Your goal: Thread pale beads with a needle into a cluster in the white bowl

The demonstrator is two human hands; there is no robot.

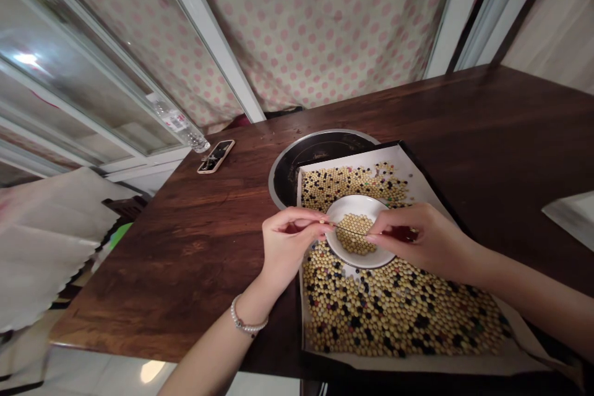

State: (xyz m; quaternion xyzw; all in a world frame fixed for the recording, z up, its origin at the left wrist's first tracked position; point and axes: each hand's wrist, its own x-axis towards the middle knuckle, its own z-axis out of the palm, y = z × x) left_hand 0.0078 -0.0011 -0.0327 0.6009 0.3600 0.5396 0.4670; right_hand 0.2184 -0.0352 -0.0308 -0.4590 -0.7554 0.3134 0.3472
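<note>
Above a white bowl [335, 251], a thin dark cord [351, 231] stretches between my two hands. My left hand [292, 238] pinches its left end, with a small yellowish bead [322, 221] at the fingertips. The right hand [415, 238] is closed, thumb and forefinger pinching the cord's other end; its remaining fingers are curled and partly hidden. Pale yellow beads [357, 242] lie in the bowl. Under it, a paper-lined tray [355, 159] holds many loose beads [371, 309], mostly yellow and black with a few coloured ones.
A round dark pan with a silver rim [284, 198] sits partly beneath the tray on the brown wooden table [199, 266]. A phone [216, 156] and a clear plastic bottle [179, 124] are at the far left. A pale object [573, 219] lies at the right edge.
</note>
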